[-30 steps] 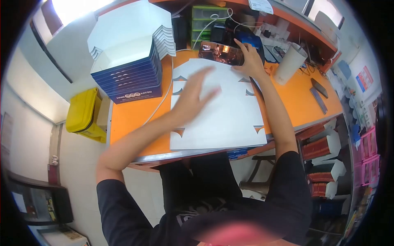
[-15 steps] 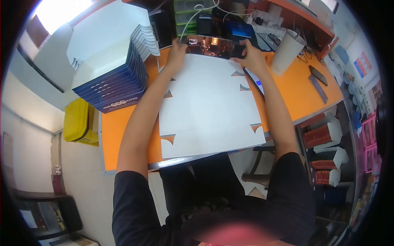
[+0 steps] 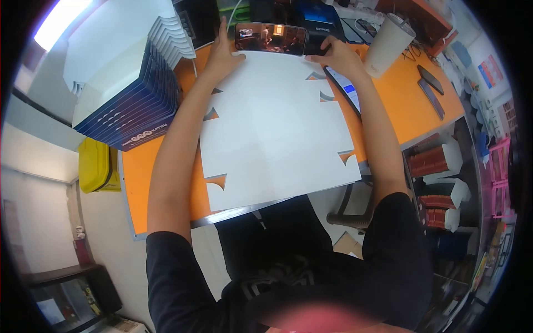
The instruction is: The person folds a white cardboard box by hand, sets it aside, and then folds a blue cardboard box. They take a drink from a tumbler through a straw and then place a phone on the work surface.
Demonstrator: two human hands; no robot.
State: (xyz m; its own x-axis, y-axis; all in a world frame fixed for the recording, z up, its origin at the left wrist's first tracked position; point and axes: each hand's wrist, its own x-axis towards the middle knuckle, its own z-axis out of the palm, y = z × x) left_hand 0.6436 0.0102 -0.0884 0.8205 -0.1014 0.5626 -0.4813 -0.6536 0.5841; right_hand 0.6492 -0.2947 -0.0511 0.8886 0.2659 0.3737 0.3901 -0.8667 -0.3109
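Note:
A flat white die-cut cardboard sheet [image 3: 277, 127] with notched sides lies on the orange table, with another sheet's edge showing under it. My left hand [image 3: 223, 60] is at its far left corner, fingers stretched forward and thumb apart, touching the edge. At the far right corner is my right hand [image 3: 340, 58], thumb reaching inward and fingers apart, slightly bent. Neither hand holds anything. Between them, just past the far edge, a phone [image 3: 270, 39] is propped sideways with a video playing. A second phone [image 3: 345, 91] with a lit screen lies partly behind my right forearm.
Folded dark blue boxes [image 3: 130, 102] with white lids stand nested at the left. A pale tumbler [image 3: 388, 44] stands at the right, near two dark flat objects [image 3: 431, 94]. A yellow case [image 3: 97, 166] sits beside the table; red boxes [image 3: 430, 161] fill shelves at the lower right.
My left hand has come away from the phone's left end and its fingers have spread. My right hand has opened a little near the sheet's corner. The whole view has shifted slightly.

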